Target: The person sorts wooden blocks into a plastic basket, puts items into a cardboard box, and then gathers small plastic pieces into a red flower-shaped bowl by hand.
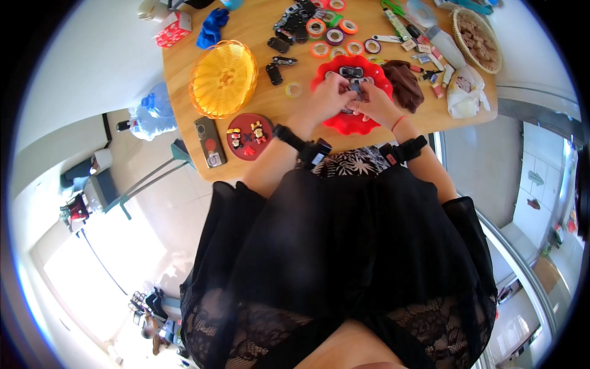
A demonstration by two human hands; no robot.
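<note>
Both of my hands meet over a red scalloped plate (355, 127) near the table's front edge. My left hand (333, 94) and my right hand (374, 102) pinch a small greyish thing (356, 87) between their fingertips; it looks like a toy car, but the fingers hide much of it. Several toy cars lie in the plate, among them a dark toy car (351, 72) at its far side. Left of the plate, a roll of yellow tape (293, 89) and a black toy car (274, 74) rest on the wooden table (276, 104).
At left are a yellow woven basket (224, 78), a smartphone (210, 143) and a round dark-red board (249, 150). Tape rolls (334, 36) and more toy cars (290, 23) lie beyond the plate. A brown cloth (405, 87), a plastic bag (465, 92) and a basket of brown cubes (477, 41) are at right.
</note>
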